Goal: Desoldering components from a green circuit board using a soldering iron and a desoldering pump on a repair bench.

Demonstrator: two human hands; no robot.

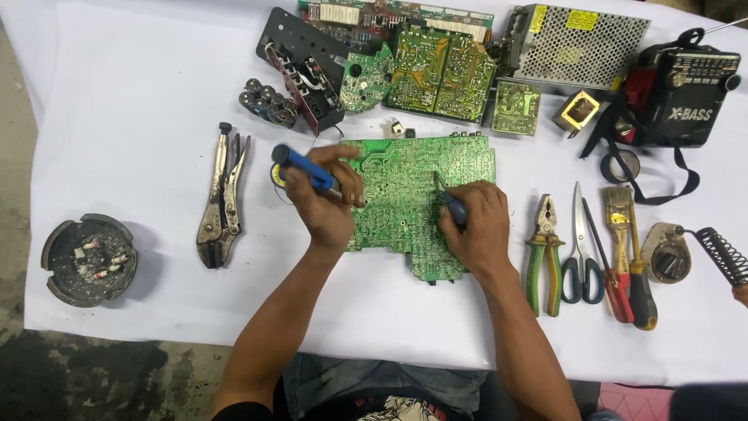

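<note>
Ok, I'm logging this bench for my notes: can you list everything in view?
large circuit board: 1, green, centre
smaller circuit boards: several, green, top
metal mesh box: 1, silver, top right
radio: 1, black, right
tape roll: 1, black, beside the radio
locking pliers: 1, steel, left
ashtray: 1, grey, far left
pliers: 1, green handles, right
scissors: 1, right
brush: 1, right
iron stand: 1, far right
white cloth: 1, under everything
left hand: holds blue-handled soldering iron
right hand: holds a dark-handled tool
</note>
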